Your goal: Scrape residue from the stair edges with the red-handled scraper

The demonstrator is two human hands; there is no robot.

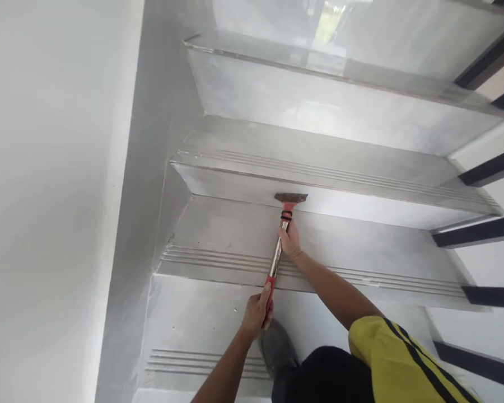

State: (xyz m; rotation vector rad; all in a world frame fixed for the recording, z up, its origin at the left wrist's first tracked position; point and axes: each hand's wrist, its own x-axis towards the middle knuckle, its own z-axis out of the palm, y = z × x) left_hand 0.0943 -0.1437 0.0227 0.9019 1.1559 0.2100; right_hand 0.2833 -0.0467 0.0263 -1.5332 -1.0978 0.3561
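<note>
A long-handled scraper (276,254) with a red head, a metal shaft and a red grip lies in both my hands. Low on its red grip, my left hand (257,309) is wrapped closed. My right hand (291,239) closes round the shaft just under the head. The dark, wide blade (291,197) is against or very near the pale riser (235,183) of a grey stair step; I cannot tell whether it touches. Below it spreads the tread (353,246), with grooved lines along its front edge.
More grey steps (252,134) rise ahead. A white wall (54,184) and a grey skirting band (140,184) run along the left. Dark balusters (483,230) line the right side. My shoe (276,342) rests on the lower step, which carries small specks of debris.
</note>
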